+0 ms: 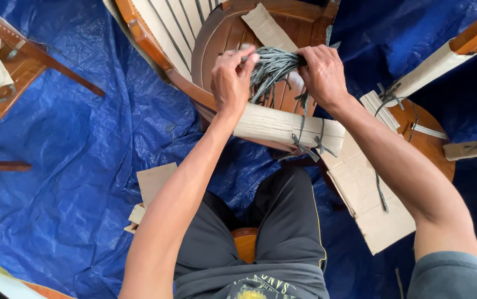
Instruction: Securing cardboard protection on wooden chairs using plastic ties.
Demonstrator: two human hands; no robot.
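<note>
A bundle of grey-green plastic strings (274, 69) is stretched between both hands above a round wooden chair seat (222, 39). My right hand (322, 72) grips one end of the bundle in a fist. My left hand (232, 83) pinches strands at the other end with its fingertips. Below the hands, the seat's front rail is wrapped in corrugated cardboard (283, 126) tied with grey string knots (305, 145). A cardboard strip (269, 27) lies on the seat behind the bundle.
A blue tarpaulin (83, 138) covers the floor. Another wooden chair (6, 72) stands at the left, and cardboard-wrapped chair parts (432, 66) at the right. Flat cardboard pieces (371, 205) lie beside my right knee, another piece (152, 182) beside my left. I sit in black shorts.
</note>
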